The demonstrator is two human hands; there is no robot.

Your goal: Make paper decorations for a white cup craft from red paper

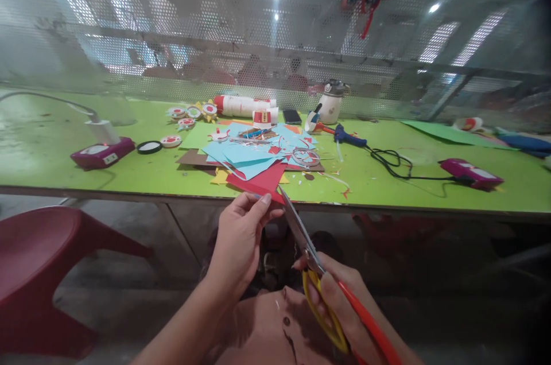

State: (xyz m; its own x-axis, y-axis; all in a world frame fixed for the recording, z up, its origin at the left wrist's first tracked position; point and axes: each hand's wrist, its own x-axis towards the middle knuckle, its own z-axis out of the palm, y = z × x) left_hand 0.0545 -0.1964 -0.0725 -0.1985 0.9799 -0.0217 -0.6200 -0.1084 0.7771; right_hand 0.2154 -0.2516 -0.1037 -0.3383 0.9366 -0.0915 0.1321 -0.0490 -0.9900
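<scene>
Red paper (262, 182) – 1 sheet, L hand (239, 239); 1 scissors (300, 231) – R hand (340, 302).

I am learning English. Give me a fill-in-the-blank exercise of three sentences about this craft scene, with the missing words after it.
1. The left hand pinches a sheet of paper that is ____ in colour.
2. The right hand holds metal scissors with yellow and red handles near the edge of a ____ table.
3. On the table, a blue glue gun trails a ____ cable.
Missing words: red; green; black.
</scene>
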